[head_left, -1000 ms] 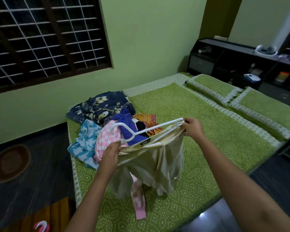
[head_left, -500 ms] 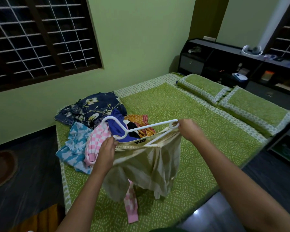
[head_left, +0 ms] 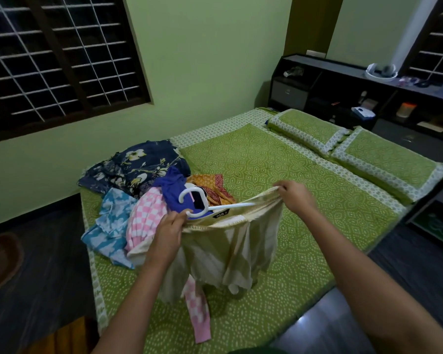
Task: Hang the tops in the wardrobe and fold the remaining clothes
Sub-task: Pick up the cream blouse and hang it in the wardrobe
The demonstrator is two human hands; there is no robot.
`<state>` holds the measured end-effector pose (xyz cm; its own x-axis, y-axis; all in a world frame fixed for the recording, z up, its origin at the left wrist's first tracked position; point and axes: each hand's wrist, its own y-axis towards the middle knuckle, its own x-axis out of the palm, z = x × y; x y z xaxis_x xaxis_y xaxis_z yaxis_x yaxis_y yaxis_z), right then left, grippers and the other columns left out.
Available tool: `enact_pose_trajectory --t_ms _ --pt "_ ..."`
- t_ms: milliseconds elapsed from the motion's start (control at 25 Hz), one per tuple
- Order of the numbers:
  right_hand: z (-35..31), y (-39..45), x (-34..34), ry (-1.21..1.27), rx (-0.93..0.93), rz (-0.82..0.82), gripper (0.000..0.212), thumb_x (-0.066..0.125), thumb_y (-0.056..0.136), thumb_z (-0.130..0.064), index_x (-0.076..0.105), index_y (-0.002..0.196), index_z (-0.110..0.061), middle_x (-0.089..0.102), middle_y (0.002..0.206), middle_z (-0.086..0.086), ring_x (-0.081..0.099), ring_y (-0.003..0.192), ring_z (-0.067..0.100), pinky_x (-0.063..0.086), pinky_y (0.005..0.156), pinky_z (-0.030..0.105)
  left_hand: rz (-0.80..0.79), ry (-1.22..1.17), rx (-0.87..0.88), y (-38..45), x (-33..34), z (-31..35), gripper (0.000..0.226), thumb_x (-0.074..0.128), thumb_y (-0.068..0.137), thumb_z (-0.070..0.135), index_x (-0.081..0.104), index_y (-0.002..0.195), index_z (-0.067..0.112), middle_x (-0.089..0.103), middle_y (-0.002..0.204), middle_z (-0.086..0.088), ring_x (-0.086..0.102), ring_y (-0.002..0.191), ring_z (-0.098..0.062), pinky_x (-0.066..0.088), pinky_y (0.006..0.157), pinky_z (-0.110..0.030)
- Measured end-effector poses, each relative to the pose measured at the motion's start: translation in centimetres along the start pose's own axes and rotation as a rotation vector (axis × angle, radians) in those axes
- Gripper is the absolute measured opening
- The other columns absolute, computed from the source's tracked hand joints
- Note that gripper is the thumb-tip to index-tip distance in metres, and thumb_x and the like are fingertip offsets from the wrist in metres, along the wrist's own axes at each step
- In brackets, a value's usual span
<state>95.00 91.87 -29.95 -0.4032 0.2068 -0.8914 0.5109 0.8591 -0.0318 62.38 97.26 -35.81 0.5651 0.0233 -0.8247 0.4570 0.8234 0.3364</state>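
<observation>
A cream top hangs over the green bed, held up between both hands. My left hand grips its left shoulder together with the white plastic hanger, whose hook curls up beside my fingers. My right hand pinches the top's right shoulder, where the hanger's far end is hidden under the cloth. Behind the top lies a pile of clothes: a navy floral piece, a blue garment, an orange printed one, a pink checked one and a light blue printed one.
Two green pillows lie at the head of the bed on the right. A dark shelf unit with small items stands behind them. A barred window fills the left wall. A round brown mat lies on the dark floor.
The right end of the hanger has slid inside the top's shoulder, and my right hand now pinches the cloth over it. The hanger's hook has tipped toward my left hand.
</observation>
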Motion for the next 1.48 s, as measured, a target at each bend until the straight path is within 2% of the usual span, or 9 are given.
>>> enact_pose_trajectory --t_ms 200,320,400,520,600,760,920,1080,1480 --pt "0.0 -2.9 -0.1 0.152 -0.047 0.224 0.034 0.043 0.095 -0.019 0.055 0.127 -0.016 0.052 0.128 0.003 0.053 0.092 0.014 0.038 0.066 0.025 0.035 0.118 0.028 1.9 1.3 1.3 0.046 0.061 0.076 -0.016 0.062 0.118 0.002 0.061 0.090 -0.012 0.056 0.081 -0.030 0.049 0.065 -0.038" --pt "1.9 -5.6 0.1 -0.051 0.059 -0.360 0.067 0.053 0.092 -0.032 0.020 0.150 -0.021 0.028 0.150 0.009 0.059 0.096 0.021 0.052 0.072 0.032 0.066 -0.001 -0.056 3.7 2.0 2.6 0.033 0.052 0.082 -0.011 0.062 0.113 -0.006 0.060 0.091 -0.021 0.057 0.084 -0.038 0.048 0.069 -0.044" --pt "3.9 -6.8 -1.0 -0.148 0.201 -0.700 0.079 0.062 0.089 -0.035 0.015 0.152 -0.023 0.045 0.141 0.014 0.066 0.080 0.021 0.054 0.068 0.033 0.063 -0.066 0.016 5.0 2.2 3.9 0.031 0.047 0.083 -0.005 0.062 0.111 -0.008 0.060 0.094 -0.024 0.052 0.091 -0.035 0.044 0.076 -0.041" --pt "5.8 -6.7 -4.9 -0.166 0.133 -0.040 0.035 0.054 0.094 -0.038 0.060 0.117 -0.013 0.066 0.103 0.004 0.063 0.084 0.018 0.050 0.071 0.031 0.027 -0.090 0.165 7.1 2.5 6.0 0.036 0.052 0.083 -0.013 0.061 0.117 -0.006 0.061 0.109 -0.025 0.053 0.104 -0.032 0.040 0.090 -0.038" --pt "6.8 -6.1 -7.7 -0.210 -0.064 0.300 0.033 0.050 0.095 -0.042 0.058 0.120 -0.022 0.059 0.119 -0.001 0.052 0.110 0.019 0.041 0.089 0.035 -0.014 -0.103 0.241 8.7 2.6 8.1 0.037 0.054 0.087 -0.010 0.060 0.122 0.000 0.060 0.111 -0.018 0.054 0.105 -0.033 0.040 0.091 -0.037" --pt "10.0 -5.4 -10.1 -0.366 -0.180 0.043 0.045 0.043 0.095 -0.050 0.044 0.137 -0.034 0.046 0.141 -0.010 0.034 0.132 0.016 0.015 0.105 0.040 -0.020 -0.177 0.327 11.5 3.3 13.3 0.036 0.053 0.091 -0.005 0.059 0.125 0.003 0.061 0.108 -0.013 0.055 0.101 -0.030 0.039 0.086 -0.032" --pt "16.3 -5.6 -12.1 -0.140 -0.225 0.411 0.022 0.048 0.099 -0.031 0.066 0.106 -0.019 0.066 0.105 0.000 0.058 0.103 0.021 0.017 0.084 0.030 -0.061 -0.212 0.435 15.0 6.2 19.5 0.035 0.054 0.092 -0.002 0.060 0.126 0.004 0.063 0.114 -0.015 0.058 0.103 -0.032 0.037 0.087 -0.024" --pt "22.3 -5.0 -16.8 0.041 -0.172 0.473 0.027 0.047 0.099 -0.026 0.062 0.085 -0.009 0.057 0.074 0.000 0.056 0.072 0.023 0.035 0.075 0.039 -0.136 -0.275 0.569 17.6 10.9 29.3 0.035 0.053 0.092 -0.001 0.060 0.126 0.004 0.063 0.114 -0.015 0.058 0.103 -0.029 0.035 0.087 -0.019" --pt "41.5 -7.7 -28.7 -0.025 0.074 0.532 0.026 0.044 0.100 -0.030 0.044 0.075 -0.020 0.042 0.069 -0.011 0.048 0.079 0.018 0.027 0.067 0.035 -0.436 -0.462 0.650 21.5 21.8 48.5 0.003 0.063 0.091 0.023 0.064 0.091 0.026 0.059 0.077 0.009 0.050 0.065 -0.005 0.036 0.059 -0.021"
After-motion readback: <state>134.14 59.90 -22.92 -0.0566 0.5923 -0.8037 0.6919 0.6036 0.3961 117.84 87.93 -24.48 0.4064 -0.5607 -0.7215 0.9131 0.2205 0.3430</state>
